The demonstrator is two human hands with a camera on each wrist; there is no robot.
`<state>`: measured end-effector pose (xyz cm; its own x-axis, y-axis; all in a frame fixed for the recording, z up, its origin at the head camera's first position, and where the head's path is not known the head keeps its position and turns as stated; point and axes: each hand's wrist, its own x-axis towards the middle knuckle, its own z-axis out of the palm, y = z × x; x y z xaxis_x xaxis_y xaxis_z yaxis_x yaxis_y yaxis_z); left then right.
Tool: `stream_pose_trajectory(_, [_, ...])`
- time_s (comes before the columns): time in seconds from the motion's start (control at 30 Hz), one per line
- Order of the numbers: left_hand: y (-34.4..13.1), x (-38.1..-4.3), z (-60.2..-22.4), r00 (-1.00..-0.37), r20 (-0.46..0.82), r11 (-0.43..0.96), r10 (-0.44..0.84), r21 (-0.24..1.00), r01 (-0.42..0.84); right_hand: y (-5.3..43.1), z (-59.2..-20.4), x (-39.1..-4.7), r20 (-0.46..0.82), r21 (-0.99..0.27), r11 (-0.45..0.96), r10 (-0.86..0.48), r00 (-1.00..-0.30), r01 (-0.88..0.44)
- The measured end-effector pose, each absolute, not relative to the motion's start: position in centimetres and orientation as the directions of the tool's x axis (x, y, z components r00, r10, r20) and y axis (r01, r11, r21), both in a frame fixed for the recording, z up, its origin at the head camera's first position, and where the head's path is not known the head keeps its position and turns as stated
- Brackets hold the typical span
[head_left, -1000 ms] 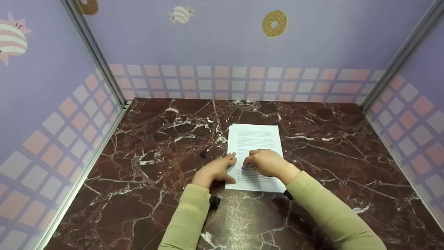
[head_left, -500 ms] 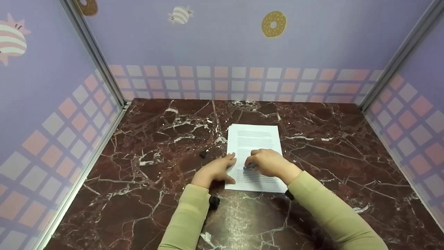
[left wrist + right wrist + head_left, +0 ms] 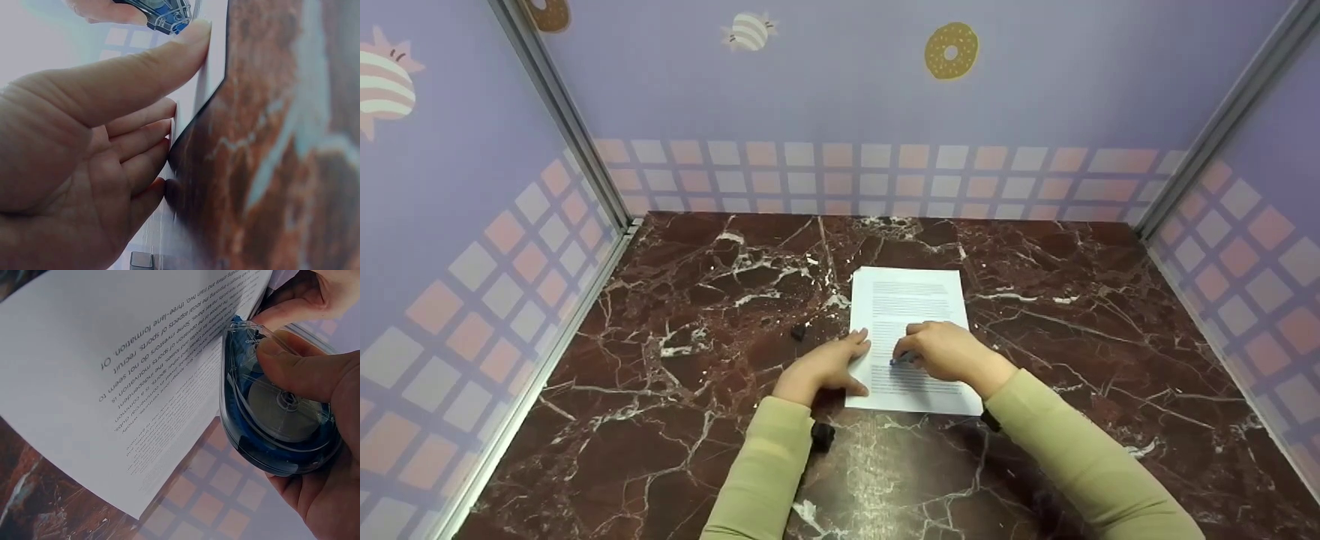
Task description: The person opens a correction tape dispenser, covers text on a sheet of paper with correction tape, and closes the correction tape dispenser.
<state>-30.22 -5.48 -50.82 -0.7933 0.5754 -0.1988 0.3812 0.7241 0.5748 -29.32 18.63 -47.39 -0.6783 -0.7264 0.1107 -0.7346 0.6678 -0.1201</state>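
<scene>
A printed sheet of paper (image 3: 911, 296) lies on the marbled table, lines of text running across it. My left hand (image 3: 826, 366) rests on the paper's left edge, fingers extended; in the left wrist view its thumb (image 3: 163, 70) lies at the sheet's edge. With my right hand (image 3: 943, 351) I grip a correction tape dispenser (image 3: 275, 413), clear-cased with blue inside, between thumb and fingers. Its tip meets the lower middle of the page, among the printed lines. From the head view, the fingers hide most of the dispenser.
A small dark lump (image 3: 799, 331) sits on the table (image 3: 720, 450) left of the paper, with white specks scattered nearby. Patterned panels (image 3: 840, 97) enclose the back and both sides. Black wrist mounts (image 3: 823, 436) show under the sleeves.
My right hand has slid slightly to the right across the page, holding the correction tape dispenser against the text. The left hand stays in place on the paper.
</scene>
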Motion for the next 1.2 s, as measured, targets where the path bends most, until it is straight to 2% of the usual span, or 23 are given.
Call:
stream_pose_trajectory(0.27, [-5.44, -30.26, -50.94, -0.792, -0.196, 0.726, 0.578, 0.568, 0.388, 18.83, -47.51, -29.25, 0.129, -0.114, 0.661, -0.73, -0.671, -0.742])
stream_pose_trajectory(1.2, [-5.42, -30.29, -50.84, -0.796, -0.199, 0.724, 0.571, 0.579, 0.375, 19.63, -47.47, -29.11, 0.113, -0.083, 0.708, -0.692, -0.713, -0.701])
